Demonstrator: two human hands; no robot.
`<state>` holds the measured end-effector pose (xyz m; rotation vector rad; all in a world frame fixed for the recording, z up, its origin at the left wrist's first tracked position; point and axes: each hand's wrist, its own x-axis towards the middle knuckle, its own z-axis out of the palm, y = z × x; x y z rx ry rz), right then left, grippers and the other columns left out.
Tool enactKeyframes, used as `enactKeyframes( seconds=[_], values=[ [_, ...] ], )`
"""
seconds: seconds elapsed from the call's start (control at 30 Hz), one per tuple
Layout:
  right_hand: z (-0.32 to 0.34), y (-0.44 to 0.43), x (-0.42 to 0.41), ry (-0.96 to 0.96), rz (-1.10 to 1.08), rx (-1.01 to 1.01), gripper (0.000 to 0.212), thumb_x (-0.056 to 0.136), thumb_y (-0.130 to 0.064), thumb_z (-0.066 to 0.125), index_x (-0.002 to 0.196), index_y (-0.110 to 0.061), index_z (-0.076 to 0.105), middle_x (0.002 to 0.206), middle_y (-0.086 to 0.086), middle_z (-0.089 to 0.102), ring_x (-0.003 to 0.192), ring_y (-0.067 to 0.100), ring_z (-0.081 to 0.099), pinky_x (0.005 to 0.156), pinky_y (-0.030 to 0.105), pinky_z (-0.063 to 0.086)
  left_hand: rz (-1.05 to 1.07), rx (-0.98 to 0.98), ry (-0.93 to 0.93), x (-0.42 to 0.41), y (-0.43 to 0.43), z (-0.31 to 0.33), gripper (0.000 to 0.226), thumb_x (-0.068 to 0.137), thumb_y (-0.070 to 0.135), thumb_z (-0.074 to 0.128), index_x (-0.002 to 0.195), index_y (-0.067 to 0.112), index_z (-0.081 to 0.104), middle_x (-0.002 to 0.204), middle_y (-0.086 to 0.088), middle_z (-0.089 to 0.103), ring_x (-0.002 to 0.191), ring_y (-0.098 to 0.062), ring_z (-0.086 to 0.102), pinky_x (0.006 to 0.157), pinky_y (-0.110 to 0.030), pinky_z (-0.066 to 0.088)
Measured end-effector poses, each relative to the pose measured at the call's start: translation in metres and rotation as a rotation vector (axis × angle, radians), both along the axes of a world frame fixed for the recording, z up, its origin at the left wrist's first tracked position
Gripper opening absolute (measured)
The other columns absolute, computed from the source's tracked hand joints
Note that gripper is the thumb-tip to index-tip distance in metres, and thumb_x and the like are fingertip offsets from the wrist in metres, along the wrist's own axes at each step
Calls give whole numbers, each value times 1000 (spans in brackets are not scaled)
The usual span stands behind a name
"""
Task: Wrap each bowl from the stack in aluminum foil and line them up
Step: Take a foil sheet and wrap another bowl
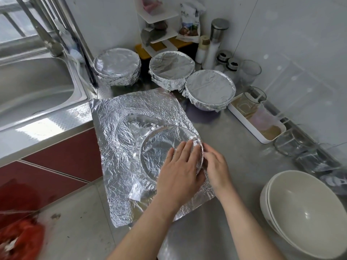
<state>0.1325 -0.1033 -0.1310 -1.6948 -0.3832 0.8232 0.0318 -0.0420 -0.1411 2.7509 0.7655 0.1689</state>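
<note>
A crumpled sheet of aluminum foil (120, 128) lies over a bowl (157, 147) on the steel counter, and the bowl's round rim shows through it. My left hand (180, 169) lies flat on the foil over the bowl's right side. My right hand (216, 167) presses the foil against the bowl's right rim with bent fingers. Three foil-wrapped bowls stand in a row behind: one at the left (117, 67), one in the middle (171, 69), one at the right (210, 90). Two stacked cream bowls (304, 212) wait at the right front.
A steel sink (33, 91) with a tap is at the left. A white tray (242, 114), several glasses (250, 71) and spice jars (223, 58) line the right wall. A white rack (159, 21) stands in the corner. Something red (20, 239) is at the bottom left.
</note>
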Motion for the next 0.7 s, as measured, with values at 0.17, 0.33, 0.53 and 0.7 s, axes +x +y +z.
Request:
enactKeyframes(
  seconds=[0.17,0.33,0.53,0.7],
  values=[
    [-7,11,-1,57,-110,20,22,103,-27,45,108,-19,65,107,-12,68,102,-1,61,86,12,44,0,-12,-16,0,0,0,65,95,51,34,149,16,36,156,-7,34,146,-23,29,117,-46,27],
    [-12,21,-3,286,-82,20,45,100,-41,46,133,-13,56,131,0,61,118,10,58,99,25,47,-103,-137,-67,-2,6,8,70,89,46,36,153,20,28,160,2,27,149,-15,17,120,-45,18],
    [-9,27,-9,270,-203,51,67,82,-61,56,136,-21,54,139,-5,55,127,13,52,112,42,37,219,-109,-360,-15,29,30,46,95,35,36,132,20,59,145,-2,50,139,-21,38,117,-42,24],
    [5,29,-8,191,-155,-1,50,102,-43,39,147,-20,38,139,-13,42,127,4,38,109,26,31,390,-231,-165,-27,63,18,52,104,41,24,154,27,22,164,0,6,150,-19,2,121,-36,5]
  ],
)
